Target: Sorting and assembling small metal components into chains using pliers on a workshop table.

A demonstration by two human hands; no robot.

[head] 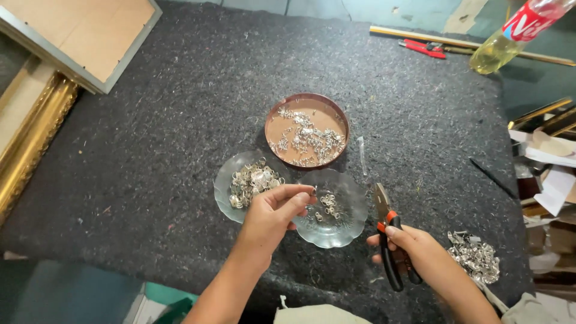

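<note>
Nearest the camera in the head view, our right hand [414, 246] is clenched round the black-and-orange handles of a pair of pliers [389, 240]. Their long axis runs almost straight away from us, with the metal nose pointing up the grey felt mat [150, 156] and lying just beside the right rim of the clear glass dish [354, 222].

Our left hand [273, 216] hovers over the near left edge of that dish and pinches a small metal fitting [314, 191] between thumb and forefinger. The fitting lies to the left of the plier nose, near it but apart. The left hand is therefore the nearer one to the dishes.

Further out we see:
- a second glass dish [223, 186] heaped with fittings, touching the first;
- a brown round tray [307, 98] of similar parts beyond both;
- a loose heap of fittings [475, 255] just right of our right wrist.
</note>
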